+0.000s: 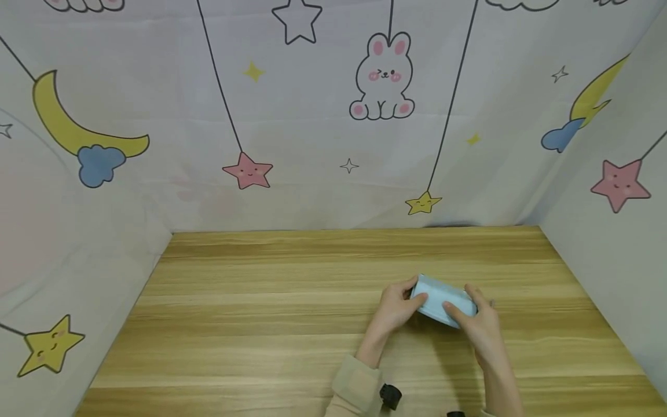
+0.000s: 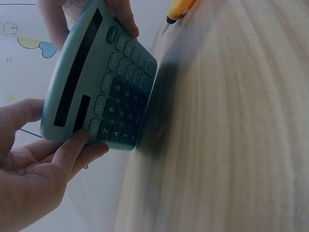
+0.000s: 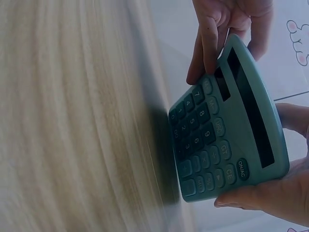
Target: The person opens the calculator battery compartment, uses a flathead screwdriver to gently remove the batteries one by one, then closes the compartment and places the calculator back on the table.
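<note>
A light blue-green calculator (image 1: 443, 302) is held by both hands over the right part of the wooden table. Its dark display strip, small solar panel and keys show in the left wrist view, while no keys show in the head view. My left hand (image 1: 397, 307) grips one short side of the calculator (image 2: 104, 82), thumb and fingers on opposite faces. The other short side is pinched by my right hand (image 1: 482, 324). In the right wrist view the calculator (image 3: 231, 125) stands tilted on edge, close to the tabletop; whether it touches cannot be told.
An orange tool handle (image 2: 179, 8) with a black collar and thin metal tip lies at the top of the left wrist view. The wooden table (image 1: 250, 324) is bounded by printed cloth walls (image 1: 312, 127) at the back and sides.
</note>
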Demonstrator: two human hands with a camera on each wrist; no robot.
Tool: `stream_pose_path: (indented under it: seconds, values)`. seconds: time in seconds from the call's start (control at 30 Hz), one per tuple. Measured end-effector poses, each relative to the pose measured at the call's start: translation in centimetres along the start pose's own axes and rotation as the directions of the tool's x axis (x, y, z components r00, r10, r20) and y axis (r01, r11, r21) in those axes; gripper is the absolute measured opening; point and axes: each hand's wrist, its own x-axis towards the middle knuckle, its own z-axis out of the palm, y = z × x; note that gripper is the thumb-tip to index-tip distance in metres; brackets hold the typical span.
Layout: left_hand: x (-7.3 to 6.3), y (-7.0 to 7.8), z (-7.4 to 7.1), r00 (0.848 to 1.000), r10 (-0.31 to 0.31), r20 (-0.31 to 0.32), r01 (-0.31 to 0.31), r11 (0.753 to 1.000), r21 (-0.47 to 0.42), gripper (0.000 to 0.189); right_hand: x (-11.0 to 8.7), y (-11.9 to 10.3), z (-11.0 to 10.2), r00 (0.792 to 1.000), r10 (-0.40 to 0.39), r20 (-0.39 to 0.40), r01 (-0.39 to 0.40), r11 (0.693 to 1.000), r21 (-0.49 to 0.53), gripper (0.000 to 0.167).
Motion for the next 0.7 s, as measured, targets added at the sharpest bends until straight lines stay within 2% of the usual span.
stream_pose_path:
  seconds: [0.47, 0.7]
  values:
    - [-0.04, -0.41, -0.33, 0.998, -0.059, 0.005, 0.059, 0.997, -0.039, 0.053, 0.29, 0.13, 0.25, 0.999, 0.050, -0.003, -0.050, 0.998, -0.032, 0.091]
    - [-0.22, -0.50, -0.38, 0.997, -0.082, -0.006, 0.082, 0.995, -0.049, 0.051, 0.62, 0.40, 0.35, 0.996, 0.088, 0.018, -0.086, 0.991, -0.101, 0.091]
